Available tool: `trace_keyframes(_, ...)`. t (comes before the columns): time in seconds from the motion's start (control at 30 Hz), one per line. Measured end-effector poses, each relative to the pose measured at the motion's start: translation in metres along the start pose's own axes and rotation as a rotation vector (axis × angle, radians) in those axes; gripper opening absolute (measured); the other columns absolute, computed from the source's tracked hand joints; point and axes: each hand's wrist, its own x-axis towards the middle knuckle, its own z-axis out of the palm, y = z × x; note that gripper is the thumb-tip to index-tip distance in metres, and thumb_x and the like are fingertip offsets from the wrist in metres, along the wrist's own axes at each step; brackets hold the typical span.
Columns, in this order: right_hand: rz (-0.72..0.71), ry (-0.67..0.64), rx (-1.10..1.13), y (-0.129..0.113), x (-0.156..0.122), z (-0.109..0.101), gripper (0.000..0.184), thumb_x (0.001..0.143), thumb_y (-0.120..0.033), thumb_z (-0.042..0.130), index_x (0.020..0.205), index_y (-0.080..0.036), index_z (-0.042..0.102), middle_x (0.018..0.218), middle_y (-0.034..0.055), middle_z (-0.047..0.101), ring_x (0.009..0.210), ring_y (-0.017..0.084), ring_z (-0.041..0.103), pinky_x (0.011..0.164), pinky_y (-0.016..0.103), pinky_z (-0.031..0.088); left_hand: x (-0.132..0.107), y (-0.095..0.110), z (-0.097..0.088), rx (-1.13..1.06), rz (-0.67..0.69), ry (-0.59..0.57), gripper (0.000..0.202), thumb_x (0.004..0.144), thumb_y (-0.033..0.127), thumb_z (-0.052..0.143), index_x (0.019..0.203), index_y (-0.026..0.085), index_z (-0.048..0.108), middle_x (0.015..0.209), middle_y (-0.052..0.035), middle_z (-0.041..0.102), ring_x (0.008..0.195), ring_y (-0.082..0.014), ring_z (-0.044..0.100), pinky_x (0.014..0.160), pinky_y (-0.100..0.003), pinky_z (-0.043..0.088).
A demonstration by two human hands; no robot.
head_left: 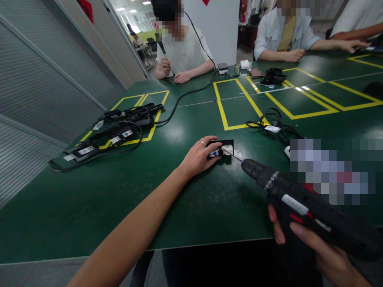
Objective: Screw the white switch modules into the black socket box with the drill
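My left hand (pixel 199 155), with a ring on one finger, grips a small black box-like part (pixel 229 142) with white labels on its face, holding it on the green table. In my right hand (pixel 317 243) is a black and red cordless drill (pixel 287 195), the fingers wrapped round its handle. The drill points away and to the left. Its thin bit (pixel 235 156) reaches the right side of the labelled face; whether the tip touches it I cannot tell.
Black adapters with cables (pixel 125 131) lie at the left on the green table (pixel 191 207). A coiled black cable (pixel 272 123) lies at right, beside a blurred object (pixel 329 171). Yellow tape (pixel 221 107) marks rectangles. Across the table sits a person (pixel 188 48) holding a tool; others sit at right.
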Motion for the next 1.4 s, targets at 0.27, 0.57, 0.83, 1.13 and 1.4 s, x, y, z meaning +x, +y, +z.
trace_keyframes(0.27, -0.003, -0.013, -0.088, -0.001, 0.001, -0.001, 0.022, 0.092, -0.037, 0.044, 0.102, -0.026, 0.059, 0.073, 0.0027, 0.067, 0.068, 0.023, 0.06, 0.071, 0.04, 0.042, -0.001, 0.0, 0.001, 0.006, -0.011, 0.008, 0.041, 0.085, 0.022, 0.06, 0.125, 0.02, 0.05, 0.13, -0.0133, 0.047, 0.119, -0.0275, 0.049, 0.097, -0.049, 0.047)
trace_keyframes(0.57, 0.062, -0.007, -0.121, -0.003, -0.001, -0.001, 0.02, 0.091, -0.039, 0.046, 0.097, -0.027, 0.061, 0.074, 0.0028, 0.068, 0.074, 0.025, 0.061, 0.079, 0.043, 0.04, -0.001, -0.005, 0.001, -0.076, -0.047, 0.004, 0.04, 0.086, 0.023, 0.06, 0.125, 0.021, 0.052, 0.131, -0.013, 0.046, 0.12, -0.027, 0.049, 0.1, -0.05, 0.045)
trace_keyframes(0.83, 0.012, 0.035, -0.137, 0.002, -0.001, 0.0, 0.015, 0.09, -0.035, 0.049, 0.098, -0.029, 0.06, 0.08, 0.0036, 0.072, 0.074, 0.024, 0.068, 0.075, 0.04, 0.05, -0.003, -0.002, 0.001, -0.116, -0.083, -0.006, 0.041, 0.086, 0.023, 0.06, 0.126, 0.021, 0.052, 0.132, -0.0126, 0.045, 0.123, -0.0271, 0.047, 0.102, -0.049, 0.045)
trace_keyframes(1.13, -0.01, 0.069, -0.237, 0.004, -0.002, 0.001, 0.02, 0.091, -0.038, 0.048, 0.1, -0.027, 0.062, 0.077, 0.0041, 0.072, 0.078, 0.026, 0.066, 0.083, 0.044, 0.049, -0.002, 0.001, 0.0, -0.139, -0.082, 0.009, 0.04, 0.085, 0.022, 0.061, 0.125, 0.023, 0.053, 0.128, -0.0109, 0.048, 0.118, -0.0258, 0.05, 0.099, -0.049, 0.046)
trace_keyframes(1.4, -0.029, 0.058, -0.231, 0.005, -0.001, 0.001, 0.023, 0.091, -0.039, 0.047, 0.1, -0.026, 0.063, 0.078, 0.0049, 0.071, 0.069, 0.025, 0.065, 0.073, 0.042, 0.05, -0.001, -0.004, 0.003, -0.147, -0.075, 0.013, 0.041, 0.085, 0.024, 0.061, 0.126, 0.025, 0.052, 0.121, -0.0097, 0.052, 0.113, -0.0248, 0.052, 0.096, -0.048, 0.048)
